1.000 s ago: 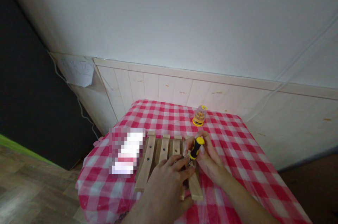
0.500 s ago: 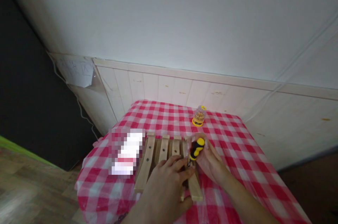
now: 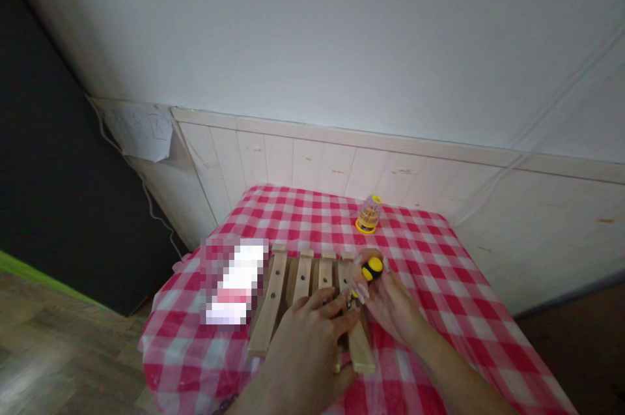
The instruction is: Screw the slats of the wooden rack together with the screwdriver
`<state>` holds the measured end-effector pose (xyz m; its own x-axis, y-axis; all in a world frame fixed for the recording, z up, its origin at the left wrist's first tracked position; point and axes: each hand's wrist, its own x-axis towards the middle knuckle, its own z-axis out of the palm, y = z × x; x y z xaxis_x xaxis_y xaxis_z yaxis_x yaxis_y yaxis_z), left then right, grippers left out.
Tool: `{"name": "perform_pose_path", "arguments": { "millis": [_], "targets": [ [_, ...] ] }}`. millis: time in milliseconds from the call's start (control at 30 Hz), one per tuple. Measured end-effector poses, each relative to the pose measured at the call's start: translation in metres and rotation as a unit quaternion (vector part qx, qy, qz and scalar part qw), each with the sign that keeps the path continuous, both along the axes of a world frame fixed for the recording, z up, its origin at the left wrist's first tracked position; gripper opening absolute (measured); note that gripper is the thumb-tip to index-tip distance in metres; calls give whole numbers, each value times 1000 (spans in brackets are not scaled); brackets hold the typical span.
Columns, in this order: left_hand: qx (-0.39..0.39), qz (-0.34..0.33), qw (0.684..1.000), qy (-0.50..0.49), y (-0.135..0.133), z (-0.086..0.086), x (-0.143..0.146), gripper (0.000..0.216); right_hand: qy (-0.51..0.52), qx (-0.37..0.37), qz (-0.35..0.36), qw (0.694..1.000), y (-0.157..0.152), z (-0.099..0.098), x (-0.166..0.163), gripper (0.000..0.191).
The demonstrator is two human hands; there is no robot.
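Note:
On the tabletop lies a slatted wooden piece (image 3: pixel 263 324), its light slats dotted with dark screw heads. My left hand (image 3: pixel 310 330) rests across its right half, fingers stretched over the slats and thumb bent down at the near end, gripping it. A yellow and black screwdriver (image 3: pixel 374 268) is wrapped in the fingers of my right hand (image 3: pixel 388 304). Its shaft points down at the rightmost slat (image 3: pixel 361 346), close beside my left fingertips. The exact contact of its tip is hidden by the fingers.
A clear case of bits with yellow ends (image 3: pixel 368 214) stands toward the wall. Left of the wood lies a bright, pixelated rectangle (image 3: pixel 237 285). A red-and-white checked cloth (image 3: pixel 439 337) covers the table, which meets a white panelled wall (image 3: pixel 312 161).
My right hand has turned the screwdriver, its handle end now facing more toward me and the fingers wrapped differently around it. The left hand and the wood have stayed nearly in place.

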<state>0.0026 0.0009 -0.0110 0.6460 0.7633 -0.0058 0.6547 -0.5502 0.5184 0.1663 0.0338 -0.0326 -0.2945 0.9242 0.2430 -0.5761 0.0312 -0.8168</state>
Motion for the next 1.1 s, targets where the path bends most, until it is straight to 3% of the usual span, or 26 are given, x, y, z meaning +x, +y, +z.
{"name": "perform_pose_path", "arguments": {
  "millis": [233,400,567,767,900,1100],
  "targets": [
    [7,3,1000,-8,-1,2,-1,43,-92,71,-3,993,1,-2,8,21],
    [11,6,1000,-1,-1,-1,-1,47,-28,34,-43,998,1,1,3,25],
    [10,3,1000,-3,-1,-2,0,49,0,-23,-14,1000,4,6,4,31],
    [10,6,1000,-6,-1,1,-1,47,-70,61,-6,996,5,3,12,21],
    [8,3,1000,-10,0,2,-1,44,-90,79,-5,993,2,0,10,16],
    [6,2,1000,-2,-1,-1,-1,47,-53,-8,-29,998,-1,7,2,38]
  ]
}}
